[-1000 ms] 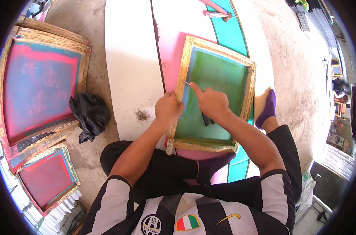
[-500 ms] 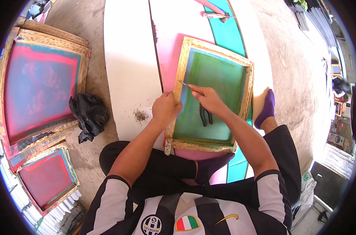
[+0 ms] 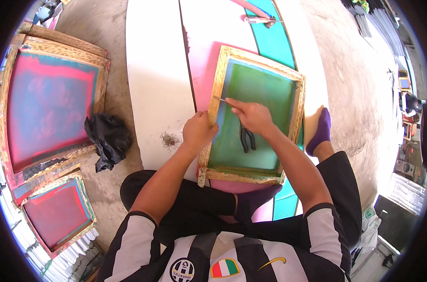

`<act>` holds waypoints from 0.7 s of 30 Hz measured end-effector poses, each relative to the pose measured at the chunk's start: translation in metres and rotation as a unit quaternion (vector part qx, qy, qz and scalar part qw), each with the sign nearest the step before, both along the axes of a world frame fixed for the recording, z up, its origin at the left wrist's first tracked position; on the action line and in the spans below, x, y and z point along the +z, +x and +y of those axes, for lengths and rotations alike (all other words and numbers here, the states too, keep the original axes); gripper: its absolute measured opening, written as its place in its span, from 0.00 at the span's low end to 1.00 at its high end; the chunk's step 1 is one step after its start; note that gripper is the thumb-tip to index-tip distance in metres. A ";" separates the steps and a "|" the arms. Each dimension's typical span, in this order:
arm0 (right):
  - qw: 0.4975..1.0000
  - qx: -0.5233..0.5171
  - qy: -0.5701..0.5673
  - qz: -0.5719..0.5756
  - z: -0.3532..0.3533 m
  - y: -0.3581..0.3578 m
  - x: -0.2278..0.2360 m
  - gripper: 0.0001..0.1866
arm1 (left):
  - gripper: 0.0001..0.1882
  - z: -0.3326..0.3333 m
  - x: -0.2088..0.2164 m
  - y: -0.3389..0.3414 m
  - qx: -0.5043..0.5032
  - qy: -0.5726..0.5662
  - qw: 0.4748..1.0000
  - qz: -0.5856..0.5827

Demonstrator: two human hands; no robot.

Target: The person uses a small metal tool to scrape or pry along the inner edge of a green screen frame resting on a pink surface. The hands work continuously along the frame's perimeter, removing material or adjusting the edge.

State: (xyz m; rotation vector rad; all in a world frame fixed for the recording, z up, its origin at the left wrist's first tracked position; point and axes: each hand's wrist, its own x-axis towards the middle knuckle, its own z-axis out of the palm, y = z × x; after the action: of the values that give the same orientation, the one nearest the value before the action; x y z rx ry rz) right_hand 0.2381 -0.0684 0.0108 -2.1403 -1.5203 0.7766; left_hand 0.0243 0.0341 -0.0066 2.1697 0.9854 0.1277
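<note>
A wooden-framed screen with green mesh point(image 3: 270, 113) lies tilted on the boards in front of me. My left hand point(image 3: 198, 130) is closed round its left rail, thumb on the inner side. In my right hand point(image 3: 252, 116) is a slim screwdriver point(image 3: 220, 99); the fist hides most of its handle. The forefinger stretches along the tool, and the metal tip meets the left rail above my left hand. Pliers with black handles point(image 3: 247, 140) rest on the mesh, their jaws hidden below my right hand. Left of the frame sits a small heap of what look like pulled staples point(image 3: 169, 139).
Screens with pink mesh point(image 3: 49, 103) and red mesh point(image 3: 58, 211) stand at the left, a black plastic bag point(image 3: 108, 141) beside them. Another screwdriver point(image 3: 258, 20) and a pinkish-handled tool point(image 3: 253, 8) lie at the far end of the boards. My folded legs border the near side.
My right hand has shifted very slightly, and the screwdriver tip has moved a little along the left rail. My left hand keeps its hold, and the pliers stay in place.
</note>
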 end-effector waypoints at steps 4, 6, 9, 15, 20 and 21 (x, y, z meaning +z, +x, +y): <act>0.973 -0.074 -0.145 0.162 0.011 0.008 0.025 0.22 | 0.21 0.001 0.010 0.004 -0.011 -0.015 0.999 0.031; 0.911 -0.152 -0.194 0.331 0.012 0.010 0.024 0.23 | 0.22 0.001 0.011 0.005 -0.013 -0.018 0.999 0.036; 0.896 -0.171 -0.196 0.359 0.006 0.000 0.024 0.23 | 0.23 0.002 0.008 0.004 -0.013 -0.016 0.999 0.029; 0.996 -0.014 -0.073 -0.041 -0.022 -0.028 0.038 0.22 | 0.26 0.002 0.008 0.003 -0.018 -0.014 0.999 0.034; 0.984 -0.009 -0.111 -0.139 -0.017 -0.041 0.049 0.21 | 0.25 0.002 0.010 0.004 -0.015 -0.018 0.999 0.037; 0.982 -0.005 -0.118 -0.146 -0.016 -0.042 0.051 0.22 | 0.24 0.001 0.008 0.003 -0.014 -0.011 0.999 0.028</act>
State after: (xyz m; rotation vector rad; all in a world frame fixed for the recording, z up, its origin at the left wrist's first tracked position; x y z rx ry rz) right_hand 0.1962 -0.0845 0.0616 -2.5273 -1.6270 0.6938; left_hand 0.0270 0.0354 0.0010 2.1768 0.9830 0.0421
